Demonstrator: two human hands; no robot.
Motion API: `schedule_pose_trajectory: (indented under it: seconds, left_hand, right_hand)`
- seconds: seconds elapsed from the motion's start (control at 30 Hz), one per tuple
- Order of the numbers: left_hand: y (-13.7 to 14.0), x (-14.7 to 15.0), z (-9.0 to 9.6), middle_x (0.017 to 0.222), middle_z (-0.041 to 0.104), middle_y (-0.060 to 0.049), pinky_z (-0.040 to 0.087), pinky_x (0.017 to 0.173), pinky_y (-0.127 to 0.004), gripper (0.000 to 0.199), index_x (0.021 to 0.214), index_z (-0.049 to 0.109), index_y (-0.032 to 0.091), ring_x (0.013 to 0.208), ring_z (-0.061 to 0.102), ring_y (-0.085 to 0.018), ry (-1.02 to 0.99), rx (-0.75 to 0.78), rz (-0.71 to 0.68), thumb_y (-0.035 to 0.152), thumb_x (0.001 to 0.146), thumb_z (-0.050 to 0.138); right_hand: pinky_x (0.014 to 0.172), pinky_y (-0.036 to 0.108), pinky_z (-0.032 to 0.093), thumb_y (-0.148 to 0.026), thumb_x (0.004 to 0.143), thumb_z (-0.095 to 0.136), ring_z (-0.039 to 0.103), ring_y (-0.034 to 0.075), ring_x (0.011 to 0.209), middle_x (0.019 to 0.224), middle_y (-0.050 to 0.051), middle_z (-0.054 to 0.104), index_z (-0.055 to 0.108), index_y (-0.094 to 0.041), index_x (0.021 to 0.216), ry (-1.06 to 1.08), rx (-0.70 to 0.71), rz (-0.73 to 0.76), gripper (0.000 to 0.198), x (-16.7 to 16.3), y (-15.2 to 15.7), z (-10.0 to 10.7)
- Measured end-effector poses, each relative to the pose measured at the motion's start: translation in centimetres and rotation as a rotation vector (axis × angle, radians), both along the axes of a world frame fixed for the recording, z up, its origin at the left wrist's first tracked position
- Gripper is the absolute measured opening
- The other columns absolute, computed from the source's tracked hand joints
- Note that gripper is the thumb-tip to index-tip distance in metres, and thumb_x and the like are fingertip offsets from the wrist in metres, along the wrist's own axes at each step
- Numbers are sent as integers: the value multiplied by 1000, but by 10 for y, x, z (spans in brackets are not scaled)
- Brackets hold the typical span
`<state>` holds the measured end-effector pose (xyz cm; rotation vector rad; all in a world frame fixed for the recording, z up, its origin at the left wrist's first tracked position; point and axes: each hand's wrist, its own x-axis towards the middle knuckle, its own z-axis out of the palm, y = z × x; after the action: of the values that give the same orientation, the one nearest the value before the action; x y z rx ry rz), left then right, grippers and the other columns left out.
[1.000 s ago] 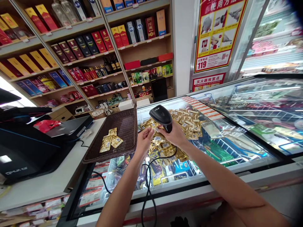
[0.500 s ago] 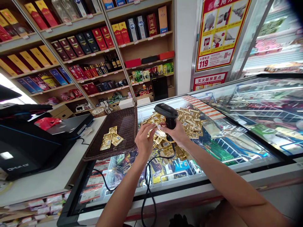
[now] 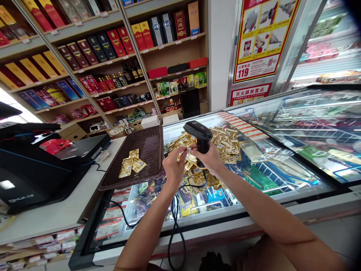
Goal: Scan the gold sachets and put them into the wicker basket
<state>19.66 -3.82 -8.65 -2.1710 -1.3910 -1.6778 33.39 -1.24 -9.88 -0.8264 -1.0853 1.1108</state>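
A black barcode scanner [image 3: 197, 130] is upright above the glass-topped freezer, its handle in the closed grip of my right hand [image 3: 211, 160]. My right thumb reaches left across the handle. My left hand [image 3: 172, 165] is closed in a pinch, its fingertips meeting my right thumb at a tiny white piece [image 3: 188, 149], too small to make out. Beneath both hands lies a heap of small gold packets [image 3: 225, 143] on the freezer glass. A brown woven basket [image 3: 153, 143] to the left holds a few gold packets [image 3: 126, 167].
The scanner's black cable [image 3: 172, 210] loops over the freezer's front edge [image 3: 214, 227]. A black machine [image 3: 31, 165] stands on the white counter [image 3: 64, 210] at left. Shelves of boxed goods [image 3: 97, 49] line the back wall. Bagged goods [image 3: 186, 201] show through the glass.
My left fingertips have drawn slightly closer around the small white piece. The scanner stays in nearly the same place, and the view has shifted slightly.
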Motion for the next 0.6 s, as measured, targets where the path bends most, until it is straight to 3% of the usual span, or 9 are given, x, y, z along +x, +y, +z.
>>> schedule_pose_trajectory:
  seconds: [0.6]
  left_hand:
    - [6, 3, -6, 88, 78, -3, 58, 77, -27, 15, 91, 74, 23, 83, 74, -18, -141, -142, -20, 35, 87, 67]
  right_hand:
    - [86, 42, 55, -36, 66, 80, 73, 26, 88, 91, 7, 77, 59, -22, 97, -130, 74, -79, 40, 2, 4, -8]
